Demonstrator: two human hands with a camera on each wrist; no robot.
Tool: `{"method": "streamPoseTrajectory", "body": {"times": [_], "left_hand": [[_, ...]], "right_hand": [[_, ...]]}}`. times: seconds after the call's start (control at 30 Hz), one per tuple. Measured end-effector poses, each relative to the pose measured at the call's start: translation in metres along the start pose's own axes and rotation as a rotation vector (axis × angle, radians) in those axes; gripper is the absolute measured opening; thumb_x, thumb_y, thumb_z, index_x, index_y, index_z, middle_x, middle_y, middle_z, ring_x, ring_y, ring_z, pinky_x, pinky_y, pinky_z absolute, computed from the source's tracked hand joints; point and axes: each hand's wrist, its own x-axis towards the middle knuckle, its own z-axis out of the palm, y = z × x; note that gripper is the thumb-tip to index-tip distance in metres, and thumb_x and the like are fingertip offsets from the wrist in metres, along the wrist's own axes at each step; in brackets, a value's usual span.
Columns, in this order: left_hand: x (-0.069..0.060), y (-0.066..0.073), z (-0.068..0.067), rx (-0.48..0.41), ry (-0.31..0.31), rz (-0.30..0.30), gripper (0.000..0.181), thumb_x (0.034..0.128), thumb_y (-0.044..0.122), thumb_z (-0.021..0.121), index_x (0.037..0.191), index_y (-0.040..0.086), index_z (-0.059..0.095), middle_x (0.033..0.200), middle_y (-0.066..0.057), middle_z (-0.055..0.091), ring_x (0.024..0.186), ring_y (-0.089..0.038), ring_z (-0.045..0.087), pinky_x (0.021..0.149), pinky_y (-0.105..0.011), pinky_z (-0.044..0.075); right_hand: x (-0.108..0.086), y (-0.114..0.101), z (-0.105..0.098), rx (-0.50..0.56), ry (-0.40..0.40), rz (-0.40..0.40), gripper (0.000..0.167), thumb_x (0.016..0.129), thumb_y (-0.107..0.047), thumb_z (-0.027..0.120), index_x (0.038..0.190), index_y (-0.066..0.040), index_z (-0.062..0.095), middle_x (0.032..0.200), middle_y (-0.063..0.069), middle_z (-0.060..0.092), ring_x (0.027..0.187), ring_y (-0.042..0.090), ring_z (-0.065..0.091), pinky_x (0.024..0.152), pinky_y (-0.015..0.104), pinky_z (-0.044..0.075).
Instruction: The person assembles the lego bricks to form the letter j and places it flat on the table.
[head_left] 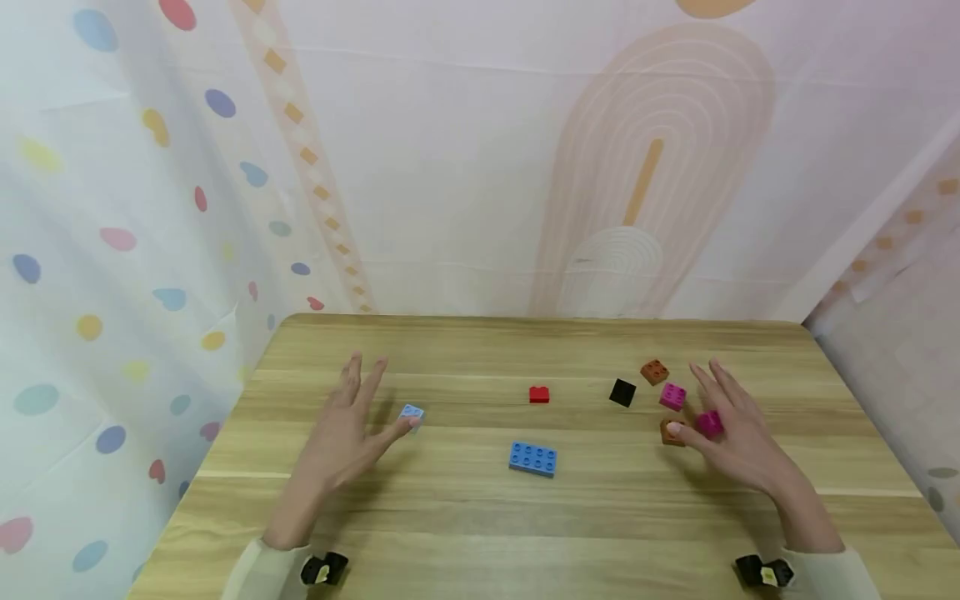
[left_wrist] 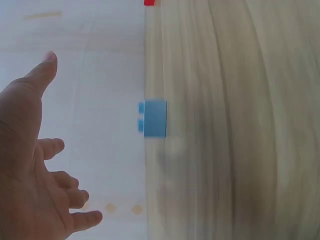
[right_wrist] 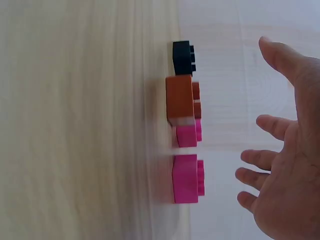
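Observation:
My left hand (head_left: 341, 437) is spread above the table's left side, thumb over a light blue building brick (left_wrist: 155, 118). A gap shows between hand and brick in the left wrist view. On the right, my right hand (head_left: 738, 446) hovers with fingers apart over a brown brick (right_wrist: 180, 100) and a magenta brick (right_wrist: 185, 179), holding neither. Beyond them lie a second magenta brick (head_left: 672, 397), another brown brick (head_left: 655, 372) and a black brick (head_left: 622, 392). Between the hands sit a blue brick (head_left: 532, 459) with two rows of studs and a small red brick (head_left: 539, 395).
The bricks stand on a wood-grain table (head_left: 450, 533). A pale patterned curtain (head_left: 450, 167) hangs along its back edge, and a dotted one (head_left: 135, 250) runs down the left side. Black devices (head_left: 325, 570) are worn at both wrists.

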Motion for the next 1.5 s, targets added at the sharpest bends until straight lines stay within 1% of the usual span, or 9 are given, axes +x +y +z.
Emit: {"method": "streamPoseTrajectory", "body": {"times": [0.2, 0.3, 0.5, 0.63, 0.8, 1.03, 1.17, 1.27, 1.5], "left_hand": [[0.003, 0.021, 0.016, -0.056, 0.014, 0.049, 0.099, 0.0924, 0.065, 0.064, 0.166, 0.025, 0.011, 0.171, -0.021, 0.003, 0.146, -0.055, 0.033, 0.106, -0.070, 0.040], [0.004, 0.028, 0.022, -0.095, 0.003, 0.066, 0.099, 0.0922, 0.066, 0.064, 0.166, 0.025, 0.012, 0.171, -0.021, 0.009, 0.138, -0.055, 0.044, 0.101, -0.068, 0.045], [0.004, 0.034, 0.029, -0.179, -0.001, 0.079, 0.100, 0.0902, 0.066, 0.066, 0.166, 0.025, 0.015, 0.171, -0.018, 0.017, 0.145, -0.052, 0.037, 0.109, -0.069, 0.039], [0.003, 0.040, 0.037, -0.249, -0.023, 0.107, 0.094, 0.0909, 0.064, 0.067, 0.164, 0.021, 0.025, 0.168, -0.017, 0.026, 0.150, -0.042, 0.035, 0.116, -0.061, 0.036], [0.003, 0.051, 0.047, -0.301, -0.039, 0.115, 0.085, 0.0910, 0.053, 0.073, 0.160, 0.020, 0.036, 0.162, -0.010, 0.042, 0.147, -0.034, 0.044, 0.115, -0.054, 0.040], [0.004, 0.066, 0.058, -0.421, -0.085, 0.119, 0.074, 0.0883, 0.038, 0.081, 0.151, 0.013, 0.051, 0.138, -0.014, 0.066, 0.129, -0.033, 0.062, 0.108, -0.050, 0.049], [0.005, 0.072, 0.068, -0.476, -0.106, 0.133, 0.060, 0.0883, 0.030, 0.082, 0.140, 0.008, 0.061, 0.131, -0.012, 0.070, 0.121, -0.028, 0.067, 0.100, -0.044, 0.055], [0.007, 0.077, 0.074, -0.504, -0.134, 0.150, 0.057, 0.0875, 0.025, 0.083, 0.137, 0.006, 0.063, 0.128, -0.011, 0.070, 0.117, -0.025, 0.067, 0.098, -0.042, 0.056], [0.015, 0.091, 0.084, -0.551, -0.249, 0.180, 0.055, 0.0852, 0.019, 0.085, 0.135, 0.009, 0.065, 0.128, -0.006, 0.071, 0.116, -0.021, 0.066, 0.098, -0.037, 0.055]], "right_hand": [[-0.006, -0.007, 0.004, 0.095, -0.013, -0.037, 0.090, 0.092, -0.037, 0.077, 0.163, -0.014, 0.027, 0.168, 0.028, 0.017, 0.149, 0.059, 0.017, 0.102, 0.085, 0.022], [-0.007, -0.011, 0.009, 0.101, -0.021, -0.028, 0.086, 0.093, -0.038, 0.076, 0.162, -0.013, 0.029, 0.167, 0.028, 0.022, 0.148, 0.059, 0.023, 0.102, 0.084, 0.025], [-0.002, -0.017, 0.018, 0.109, -0.021, -0.053, 0.076, 0.097, -0.038, 0.072, 0.157, -0.007, 0.038, 0.157, 0.025, 0.042, 0.139, 0.051, 0.044, 0.105, 0.073, 0.038], [-0.002, -0.017, 0.022, 0.091, -0.006, -0.091, 0.066, 0.096, -0.030, 0.074, 0.150, -0.004, 0.046, 0.145, 0.020, 0.054, 0.127, 0.043, 0.057, 0.101, 0.063, 0.048], [-0.003, -0.017, 0.023, 0.044, 0.007, -0.104, 0.063, 0.093, -0.026, 0.078, 0.145, -0.003, 0.052, 0.140, 0.021, 0.057, 0.125, 0.046, 0.057, 0.100, 0.065, 0.046], [-0.001, -0.019, 0.027, 0.003, 0.017, -0.096, 0.062, 0.088, -0.020, 0.082, 0.140, 0.000, 0.056, 0.136, 0.027, 0.058, 0.118, 0.048, 0.059, 0.095, 0.066, 0.048], [-0.001, -0.019, 0.029, -0.025, 0.015, -0.084, 0.059, 0.086, -0.018, 0.083, 0.137, 0.000, 0.059, 0.130, 0.025, 0.062, 0.114, 0.045, 0.061, 0.093, 0.064, 0.049], [-0.001, -0.018, 0.030, -0.036, 0.007, -0.065, 0.058, 0.086, -0.016, 0.084, 0.137, 0.000, 0.060, 0.129, 0.025, 0.062, 0.116, 0.046, 0.060, 0.095, 0.066, 0.047], [0.002, -0.018, 0.032, -0.033, 0.005, -0.033, 0.053, 0.084, -0.009, 0.083, 0.132, 0.000, 0.064, 0.130, 0.028, 0.061, 0.114, 0.048, 0.059, 0.093, 0.064, 0.048]]}}
